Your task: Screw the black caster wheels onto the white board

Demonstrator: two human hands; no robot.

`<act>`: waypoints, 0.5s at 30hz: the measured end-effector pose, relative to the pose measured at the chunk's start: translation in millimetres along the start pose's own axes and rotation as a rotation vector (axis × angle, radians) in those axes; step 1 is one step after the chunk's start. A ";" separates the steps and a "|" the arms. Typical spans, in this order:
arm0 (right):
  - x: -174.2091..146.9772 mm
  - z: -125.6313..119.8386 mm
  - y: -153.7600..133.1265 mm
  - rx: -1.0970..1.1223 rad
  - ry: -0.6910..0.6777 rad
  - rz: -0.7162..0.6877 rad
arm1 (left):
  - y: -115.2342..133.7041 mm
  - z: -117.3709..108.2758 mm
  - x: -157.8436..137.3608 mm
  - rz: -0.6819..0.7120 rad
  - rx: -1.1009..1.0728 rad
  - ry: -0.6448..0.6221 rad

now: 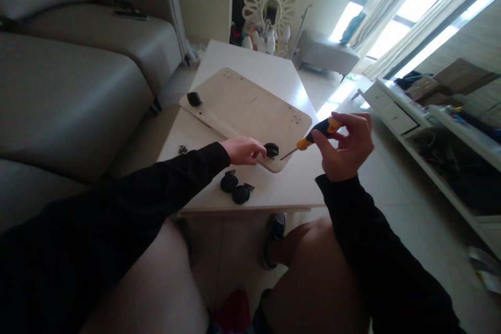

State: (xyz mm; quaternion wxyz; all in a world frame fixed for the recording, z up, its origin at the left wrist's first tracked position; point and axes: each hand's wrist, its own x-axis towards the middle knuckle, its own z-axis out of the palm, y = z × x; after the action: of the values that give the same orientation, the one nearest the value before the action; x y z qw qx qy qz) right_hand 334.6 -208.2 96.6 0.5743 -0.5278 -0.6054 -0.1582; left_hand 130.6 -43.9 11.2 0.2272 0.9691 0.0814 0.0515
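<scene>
My right hand grips a yellow and black screwdriver, its shaft slanting down and left toward the board's near corner. The tip is close to a black caster wheel at that corner; whether it touches anything is unclear. My left hand has its fingers curled together at the left side of this caster, and what they pinch is too small to make out. Beneath them lies a cream board with rounded corners and small holes. Another caster wheel stands at its far left corner.
Two loose black casters lie on the white table near its front edge. A small pile of screws is at the left. A grey sofa flanks the table on the left, a white cabinet stands at right.
</scene>
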 end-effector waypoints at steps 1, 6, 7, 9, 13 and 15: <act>-0.8 0.5 0.0 -0.003 -0.012 0.008 | -2.1 -0.6 -0.5 -0.016 -0.004 0.004; -1.9 3.9 4.2 -0.010 -0.043 -0.014 | -4.3 -2.2 -0.7 -0.080 0.004 0.023; -1.8 4.7 5.0 -0.008 -0.046 -0.017 | -3.1 -2.6 0.0 -0.093 0.009 0.025; -1.2 6.4 5.6 -0.003 -0.056 -0.010 | -0.4 -3.8 2.5 -0.130 0.008 0.034; -0.4 10.9 3.3 0.021 -0.063 -0.011 | 3.6 -6.0 9.7 -0.177 -0.013 0.064; -0.8 13.7 2.1 0.024 -0.074 -0.019 | 4.1 -6.0 12.2 -0.182 -0.022 0.074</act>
State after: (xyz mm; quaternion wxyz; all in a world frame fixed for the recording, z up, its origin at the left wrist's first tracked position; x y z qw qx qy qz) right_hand 328.9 -196.9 91.0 0.5563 -0.5205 -0.6332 -0.1366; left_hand 142.4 -42.8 19.1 0.2385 0.9525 0.1771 0.0673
